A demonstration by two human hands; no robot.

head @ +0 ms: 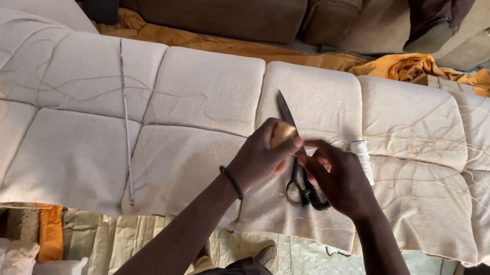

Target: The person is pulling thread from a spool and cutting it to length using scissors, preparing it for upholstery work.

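Above the black scissors (pixel 302 183), left hand (pixel 261 158) grasps a tan button (pixel 281 133); right hand (pixel 340 178) pinches beside it.

Tan button (pixel 281 133) — pinched over cushion (pixel 206 94)

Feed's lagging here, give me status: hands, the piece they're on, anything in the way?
Left hand closed on small tan piece; right hand pinching at it. Both over tufted cream cushion. Black scissors directly beneath hands.
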